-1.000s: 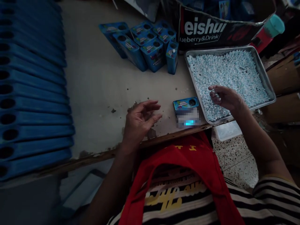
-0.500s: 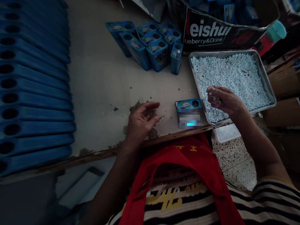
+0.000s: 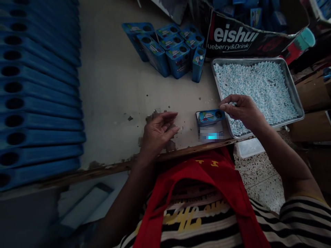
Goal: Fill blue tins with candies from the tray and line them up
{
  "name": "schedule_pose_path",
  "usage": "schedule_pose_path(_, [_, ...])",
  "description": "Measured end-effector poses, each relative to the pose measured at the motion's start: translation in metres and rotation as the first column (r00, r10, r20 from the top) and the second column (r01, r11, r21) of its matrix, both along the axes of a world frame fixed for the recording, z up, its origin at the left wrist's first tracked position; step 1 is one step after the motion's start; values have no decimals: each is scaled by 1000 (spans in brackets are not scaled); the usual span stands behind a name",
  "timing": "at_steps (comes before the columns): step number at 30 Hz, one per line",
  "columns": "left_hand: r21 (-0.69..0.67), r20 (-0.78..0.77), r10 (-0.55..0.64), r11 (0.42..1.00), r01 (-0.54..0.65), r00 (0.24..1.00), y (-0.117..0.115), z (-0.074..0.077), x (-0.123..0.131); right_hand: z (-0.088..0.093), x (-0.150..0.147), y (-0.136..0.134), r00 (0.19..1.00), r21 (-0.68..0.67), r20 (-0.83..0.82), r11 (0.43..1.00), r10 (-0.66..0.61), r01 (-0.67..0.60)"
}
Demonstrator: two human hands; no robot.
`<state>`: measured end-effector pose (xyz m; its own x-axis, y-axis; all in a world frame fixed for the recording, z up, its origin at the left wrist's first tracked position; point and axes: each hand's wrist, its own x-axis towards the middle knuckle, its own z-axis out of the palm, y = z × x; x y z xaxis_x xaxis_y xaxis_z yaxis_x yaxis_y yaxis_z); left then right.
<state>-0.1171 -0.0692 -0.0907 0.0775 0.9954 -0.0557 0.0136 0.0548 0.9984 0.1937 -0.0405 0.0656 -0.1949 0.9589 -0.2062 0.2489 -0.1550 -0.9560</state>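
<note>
My right hand (image 3: 240, 109) holds a few small pale candies (image 3: 232, 103) between bent fingers, above the left edge of a metal tray (image 3: 303, 115). Its fingertips are just over the top right of a small blue box (image 3: 210, 117) with a round dark hole. Many pale blue and white candies (image 3: 258, 82) fill the tray. My left hand (image 3: 160, 132) rests near the table edge, left of the box, with thumb and fingers apart and nothing between them. A phone-like bright patch on the box's lower part is blurred out.
A long row of blue boxes (image 3: 49, 100) with round holes lines the left side. Several more blue boxes (image 3: 178, 58) stand at the back. Behind the tray is a black carton (image 3: 232, 38) with blue boxes inside. A teal cup (image 3: 306, 38) is at the far right.
My right hand has moved a little left from over the tray toward the hole of the small box, still holding candies. My left hand stays nearly still.
</note>
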Motion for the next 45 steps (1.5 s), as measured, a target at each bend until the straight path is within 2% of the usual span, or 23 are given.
schedule_pose_path(8, [-19, -27, -10, 1000, 9, 1000, -1, 5, 1, 3, -2, -1, 1000, -36, -15, 999, 14, -14])
schedule_pose_path(12, [-45, -22, -15, 999, 14, 1000, -1, 11, 2, 5, -1, -5, 999, -46, 33, 999, 0, 1])
schedule_pose_path(19, [-64, 11, -16, 998, 17, 1000, 1, 11, 3, 7, -2, -7, 985, 83, 167, 996, -44, 31])
schedule_pose_path(22, [-60, 17, -5, 998, 6, 1000, 1, 10, 4, 4, -1, -6, 992, 47, 106, 997, -65, 60])
schedule_pose_path(26, [-74, 15, 1, 997, 0, 1000, 0, 15, 4, 3, 17, 2, 981, -26, -117, 988, -152, 150])
schedule_pose_path(30, [-39, -15, -5, 999, 5, 1000, 1, 28, 3, -1, 57, 21, 923, -103, -254, 957, -291, 273])
schedule_pose_path(35, [85, -41, -47, 995, 50, 998, 7, 58, 11, -30, 97, 42, 899, -129, -198, 920, -390, 371])
schedule_pose_path(38, [204, -148, -85, 972, 115, 985, 11, 77, 24, -48, 98, 44, 850, -208, -306, 901, -429, 380])
schedule_pose_path(40, [321, -266, -77, 933, 164, 961, 13, 88, 35, -55, 94, 42, 825, -258, -365, 898, -432, 356])
schedule_pose_path(42, [411, -391, -59, 882, 232, 918, 14, 97, 46, -56, 89, 38, 815, -272, -400, 903, -419, 331])
schedule_pose_path(45, [442, -544, -74, 821, 361, 836, 14, 106, 61, -52, 86, 31, 831, -241, -402, 920, -384, 309])
